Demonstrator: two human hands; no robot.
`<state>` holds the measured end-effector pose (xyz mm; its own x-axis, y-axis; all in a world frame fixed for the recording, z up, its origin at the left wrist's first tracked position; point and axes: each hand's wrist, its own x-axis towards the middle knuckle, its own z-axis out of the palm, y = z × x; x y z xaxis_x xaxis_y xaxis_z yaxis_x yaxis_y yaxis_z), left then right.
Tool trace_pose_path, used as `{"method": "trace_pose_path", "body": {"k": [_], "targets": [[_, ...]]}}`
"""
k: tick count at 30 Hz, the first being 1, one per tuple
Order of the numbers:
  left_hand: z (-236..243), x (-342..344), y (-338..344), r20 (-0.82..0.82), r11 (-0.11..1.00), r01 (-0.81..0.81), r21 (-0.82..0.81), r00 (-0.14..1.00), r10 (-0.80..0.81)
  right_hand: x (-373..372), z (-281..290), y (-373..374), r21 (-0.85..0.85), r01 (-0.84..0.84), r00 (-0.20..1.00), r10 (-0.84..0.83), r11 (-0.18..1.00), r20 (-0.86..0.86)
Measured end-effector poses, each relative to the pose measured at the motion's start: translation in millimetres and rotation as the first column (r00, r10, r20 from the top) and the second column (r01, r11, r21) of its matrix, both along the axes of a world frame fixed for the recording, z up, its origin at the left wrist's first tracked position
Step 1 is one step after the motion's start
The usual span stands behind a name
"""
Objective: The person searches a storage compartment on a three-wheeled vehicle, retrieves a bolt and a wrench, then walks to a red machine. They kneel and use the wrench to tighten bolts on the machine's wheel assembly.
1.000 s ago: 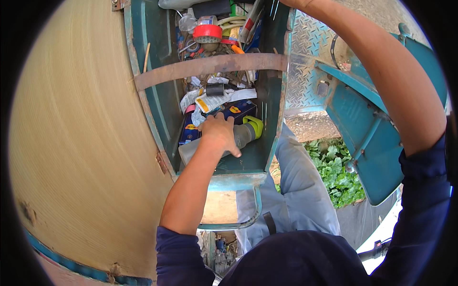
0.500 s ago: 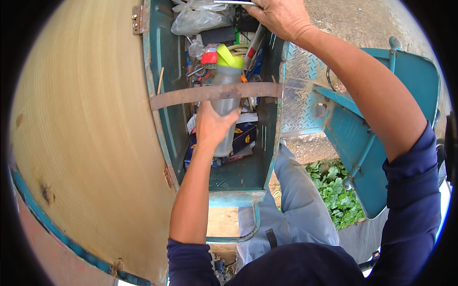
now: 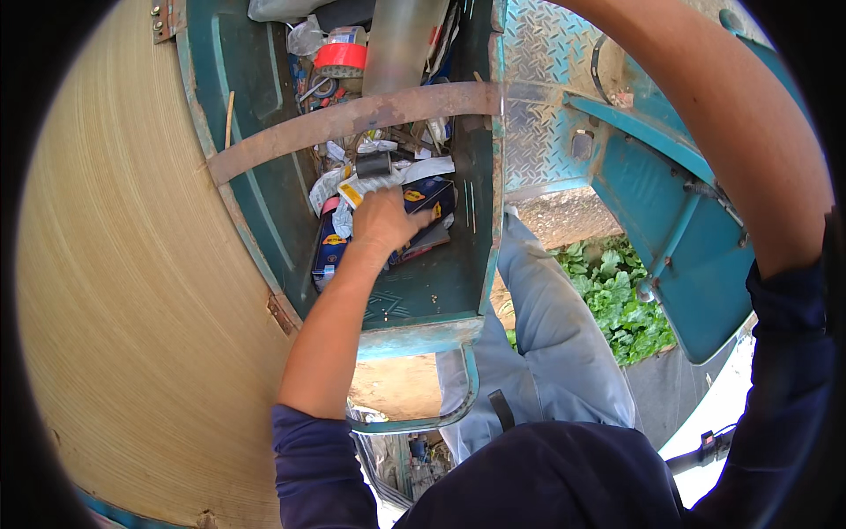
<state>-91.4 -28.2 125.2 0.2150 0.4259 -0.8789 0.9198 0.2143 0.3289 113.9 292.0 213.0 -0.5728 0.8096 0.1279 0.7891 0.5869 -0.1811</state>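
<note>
reaching over yellow-labelled navy box [image 3: 432, 190]: left grip [image 3: 384, 220].

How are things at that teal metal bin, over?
Left hand at dark-blue cardboard boxes, grip unclear. Right hand out of view. Translucent grey cylindrical container beyond rusty curved metal strap spanning the teal metal bin.

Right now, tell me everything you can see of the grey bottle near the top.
The bottle looks like cloudy, translucent greyish plastic, with a smooth, straight-sided body. It runs out past the top edge, so its upper end is hidden. It tilts slightly, its lower end just beyond the rusty strap, right of the red roll and covering clutter in the teal box. The left hand is apart from it. I can't tell whether it rests on anything or is held.
</note>
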Motion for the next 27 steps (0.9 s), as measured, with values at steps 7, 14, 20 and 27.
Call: {"method": "trace_pose_path", "body": {"k": [7, 14, 20, 27], "targets": [[-26.9, 11.0, -19.6, -0.235, 0.977, 0.213, -0.032, 0.948, -0.214, -2.3, 3.1, -1.5, -0.025, 0.019, 1.0, -0.019, 0.999, -0.009], [25.3, -26.3, 39.1, -0.071, 0.98, 0.13, -0.151, 0.987, -0.142, -2.3, 7.4, -2.8, -0.032, 0.034, 0.999, -0.034, 0.999, -0.013], [31.8, -55.3, 99.7, -0.31, 0.745, 0.333, 0.578, 0.934, -0.177, -2.4, 5.0, -4.0, -0.061, 0.052, 0.997, -0.056, 0.997, -0.054], [15.8, -49.1, 151.7, -0.008, 0.119, -0.008, 0.993, 0.991, 0.133, -5.5, 9.7, -8.7, -0.13, 0.126, 0.989, -0.135, 0.984, -0.06]]}}
